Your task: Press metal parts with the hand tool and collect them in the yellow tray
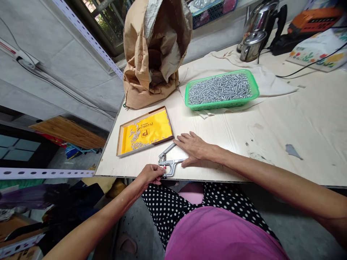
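Observation:
A pair of grey hand-press pliers [172, 167] with a spring and a red bit lies near the table's front edge, handles spread apart. My left hand [150, 174] is at the jaw end, thumb and fingers pinched together; whatever they hold is too small or hidden to make out. Over the handle ends rests my right hand [195, 148], its fingers stretched out and thumb apart, touching the pliers without closing round them. Just beyond is a shallow box [118, 147] with a yellow lining, on which small silvery pieces are scattered, mostly toward its left side.
A green plastic basket [217, 105] full of small metal pieces stands on a cloth farther back. Behind the shallow box is an open brown paper sack [135, 83]. A metal kettle [261, 18], a small metal pot [252, 45] and a cable [306, 66] occupy the back right.

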Demonstrator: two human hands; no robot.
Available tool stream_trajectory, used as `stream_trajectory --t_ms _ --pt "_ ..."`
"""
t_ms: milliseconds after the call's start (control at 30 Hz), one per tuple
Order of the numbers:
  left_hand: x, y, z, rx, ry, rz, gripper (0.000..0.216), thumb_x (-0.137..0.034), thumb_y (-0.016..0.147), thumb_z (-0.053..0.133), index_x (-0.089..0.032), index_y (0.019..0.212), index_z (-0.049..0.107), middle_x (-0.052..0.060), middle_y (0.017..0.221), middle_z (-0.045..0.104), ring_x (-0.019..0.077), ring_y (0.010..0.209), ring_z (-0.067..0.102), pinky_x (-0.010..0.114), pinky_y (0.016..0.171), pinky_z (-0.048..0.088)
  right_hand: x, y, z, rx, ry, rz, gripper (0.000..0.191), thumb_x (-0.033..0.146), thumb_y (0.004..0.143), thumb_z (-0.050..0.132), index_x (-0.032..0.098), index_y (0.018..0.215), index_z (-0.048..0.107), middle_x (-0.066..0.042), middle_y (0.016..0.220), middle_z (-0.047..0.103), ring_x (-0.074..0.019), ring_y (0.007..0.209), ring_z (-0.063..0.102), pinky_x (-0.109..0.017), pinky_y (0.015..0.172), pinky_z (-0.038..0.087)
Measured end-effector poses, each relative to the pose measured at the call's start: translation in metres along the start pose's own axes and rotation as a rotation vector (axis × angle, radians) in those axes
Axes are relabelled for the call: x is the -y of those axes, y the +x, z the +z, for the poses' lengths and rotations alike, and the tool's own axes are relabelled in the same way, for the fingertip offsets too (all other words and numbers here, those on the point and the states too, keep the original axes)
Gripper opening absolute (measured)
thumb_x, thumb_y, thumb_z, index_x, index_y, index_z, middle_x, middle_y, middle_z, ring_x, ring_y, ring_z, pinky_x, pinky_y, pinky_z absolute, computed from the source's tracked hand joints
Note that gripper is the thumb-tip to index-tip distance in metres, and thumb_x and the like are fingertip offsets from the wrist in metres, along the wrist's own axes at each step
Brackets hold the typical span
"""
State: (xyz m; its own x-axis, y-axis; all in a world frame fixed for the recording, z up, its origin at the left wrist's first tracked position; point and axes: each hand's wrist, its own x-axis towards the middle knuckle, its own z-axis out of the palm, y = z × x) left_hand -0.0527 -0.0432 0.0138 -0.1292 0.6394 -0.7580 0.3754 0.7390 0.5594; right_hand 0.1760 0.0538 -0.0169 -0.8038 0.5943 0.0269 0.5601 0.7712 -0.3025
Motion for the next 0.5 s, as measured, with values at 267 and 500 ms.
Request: stream_trajectory --t_ms 267,500 --pt "-0.001 -0.001 0.002 0.005 0.016 0.014 0.052 -0.052 0.047 0.083 -0.012 0.069 0.060 -0.007 0.053 0.049 0.0040 0.045 0.044 0.018 0.045 0.045 0.009 -0.002 0.004 -0.061 0.004 0.124 0.109 0.066 0.056 0.078 0.006 0.139 0.041 -0.024 0.140 0.043 -0.0387 0.126 0.038 -0.051 0.102 0.032" --pt "0.001 0.001 0.002 -0.006 0.038 0.012 0.054 -0.056 0.046 0.082 -0.013 0.067 0.057 -0.007 0.053 0.048 0.0049 0.044 0.043 0.021 0.046 0.044 0.015 -0.004 -0.003 -0.057 -0.046 0.143 0.067 0.061 0.067 0.074 0.012 0.111 0.061 -0.014 0.113 0.060 -0.0323 0.105 0.048 -0.041 0.083 0.036"
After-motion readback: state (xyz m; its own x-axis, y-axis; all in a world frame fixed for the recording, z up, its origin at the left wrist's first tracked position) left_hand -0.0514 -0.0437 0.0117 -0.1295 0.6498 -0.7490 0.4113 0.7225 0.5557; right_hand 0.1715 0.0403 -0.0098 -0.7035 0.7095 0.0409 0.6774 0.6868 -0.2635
